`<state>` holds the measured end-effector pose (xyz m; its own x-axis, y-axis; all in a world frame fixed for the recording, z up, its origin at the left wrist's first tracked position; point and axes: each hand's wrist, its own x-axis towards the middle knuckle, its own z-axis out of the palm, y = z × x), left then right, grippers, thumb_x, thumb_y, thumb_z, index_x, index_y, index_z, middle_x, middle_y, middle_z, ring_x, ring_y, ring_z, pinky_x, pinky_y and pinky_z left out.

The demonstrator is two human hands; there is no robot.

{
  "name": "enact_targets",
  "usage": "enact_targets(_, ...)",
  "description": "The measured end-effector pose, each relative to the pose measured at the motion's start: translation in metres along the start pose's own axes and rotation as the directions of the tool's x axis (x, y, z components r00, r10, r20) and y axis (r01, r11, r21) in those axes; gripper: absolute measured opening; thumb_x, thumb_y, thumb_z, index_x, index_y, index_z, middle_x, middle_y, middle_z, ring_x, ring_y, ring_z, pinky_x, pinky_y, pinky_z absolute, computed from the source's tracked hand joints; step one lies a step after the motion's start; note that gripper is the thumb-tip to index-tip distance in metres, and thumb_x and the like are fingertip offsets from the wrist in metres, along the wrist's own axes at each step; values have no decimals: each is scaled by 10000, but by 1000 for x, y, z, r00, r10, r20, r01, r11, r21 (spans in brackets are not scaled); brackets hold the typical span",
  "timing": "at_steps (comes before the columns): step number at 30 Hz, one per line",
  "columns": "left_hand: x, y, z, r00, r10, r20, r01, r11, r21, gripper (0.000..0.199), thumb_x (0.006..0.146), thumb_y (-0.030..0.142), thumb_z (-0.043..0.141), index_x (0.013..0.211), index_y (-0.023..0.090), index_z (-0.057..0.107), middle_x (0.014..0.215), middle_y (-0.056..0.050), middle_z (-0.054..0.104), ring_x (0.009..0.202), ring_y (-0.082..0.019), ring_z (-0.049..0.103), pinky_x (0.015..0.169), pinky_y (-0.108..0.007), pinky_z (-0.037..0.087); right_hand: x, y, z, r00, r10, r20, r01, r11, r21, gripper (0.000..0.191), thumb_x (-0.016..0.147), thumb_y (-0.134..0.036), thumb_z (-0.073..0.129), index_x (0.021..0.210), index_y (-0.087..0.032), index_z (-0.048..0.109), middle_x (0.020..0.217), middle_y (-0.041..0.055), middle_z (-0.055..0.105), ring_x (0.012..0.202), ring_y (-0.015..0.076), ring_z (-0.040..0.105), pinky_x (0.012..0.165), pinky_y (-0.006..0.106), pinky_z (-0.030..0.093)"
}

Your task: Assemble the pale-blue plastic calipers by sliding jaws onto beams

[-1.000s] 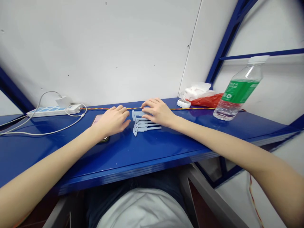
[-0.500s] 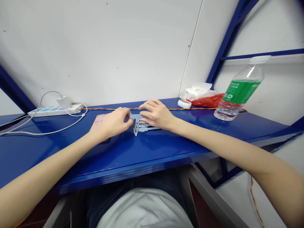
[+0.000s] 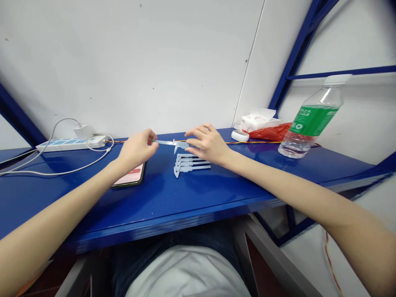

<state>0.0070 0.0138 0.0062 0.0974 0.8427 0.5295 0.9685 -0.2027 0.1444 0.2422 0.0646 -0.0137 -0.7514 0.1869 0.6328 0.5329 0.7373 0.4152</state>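
Observation:
A pale grey plastic vernier caliper (image 3: pixel 181 144) spans the gap between my two hands, just above the blue table. My left hand (image 3: pixel 139 148) pinches the far left end of its thin strip, thumb against fingers. At the other end, my right hand (image 3: pixel 207 144) has its thumb and fingertips on the caliper's body, near the jaws; the exact contact is partly covered. Below my right hand, several similar calipers (image 3: pixel 192 168) lie in a close row, jaws to the left. Under my left wrist is a phone (image 3: pixel 131 177) with a pinkish screen, partly hidden.
A power strip (image 3: pixel 68 143) with a white charger and cable lies at the left back. Toward the right stand a water bottle (image 3: pixel 312 119), a red plastic bag (image 3: pixel 272 133), a tissue pack (image 3: pixel 258 119) and a small white device (image 3: pixel 240 135). A white wall (image 3: pixel 139 74) rises behind the table.
My left hand has moved left and slightly up, off the row of calipers. One caliper now stretches between both hands, away from the row. More of the row and the phone's lower edge shows.

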Motion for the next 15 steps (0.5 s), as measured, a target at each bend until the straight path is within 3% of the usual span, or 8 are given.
enact_targets(2, -1, -5, 0, 998, 54, -30, -51, 995, 87, 158, 770, 266, 463, 823, 190, 591, 783, -63, 679, 746, -225, 620, 556, -298, 437, -2, 5, 2, 999, 45, -5, -45, 999, -1, 236, 904, -328, 510, 838, -191, 691, 1050, 87, 653, 956, 227, 529, 847, 401, 343)
enact_targets(4, -4, -3, 3, 983, 184, 4, -183, 977, 112, 181, 800, 265, 433, 828, 189, 595, 831, -73, 672, 828, -231, 617, 630, -312, 469, -3, 5, 2, 998, 65, -10, -65, 998, 7, 236, 898, -334, 525, 816, -185, 688, 1041, 88, 655, 950, 221, 534, 842, 389, 350)
enact_targets(7, -11, 8, 8, 908, 403, 113, -410, 910, 55, 210, 820, 245, 408, 878, 178, 599, 904, -80, 659, 890, -219, 601, 737, -328, 485, -2, -1, 2, 999, 36, 10, -37, 999, 39, 209, 889, -318, 541, 830, -180, 687, 1047, 89, 648, 976, 217, 530, 850, 378, 344)
enact_targets(11, -14, 14, 11, 898, 407, 168, -421, 905, 61, 236, 835, 224, 387, 921, 180, 602, 922, -71, 658, 862, -211, 599, 722, -325, 482, -1, -5, 3, 993, 101, 63, -109, 986, 127, 171, 859, -316, 593, 803, -182, 685, 1014, 75, 647, 954, 202, 540, 848, 362, 360)
enact_targets(15, -14, 10, 13, 873, 395, 286, -438, 893, 106, 239, 853, 252, 376, 891, 186, 603, 903, -66, 650, 864, -215, 604, 726, -331, 478, -3, 2, 11, 948, 227, 221, -273, 940, 204, 153, 826, -315, 636, 759, -189, 688, 986, 61, 651, 929, 207, 565, 855, 379, 385)
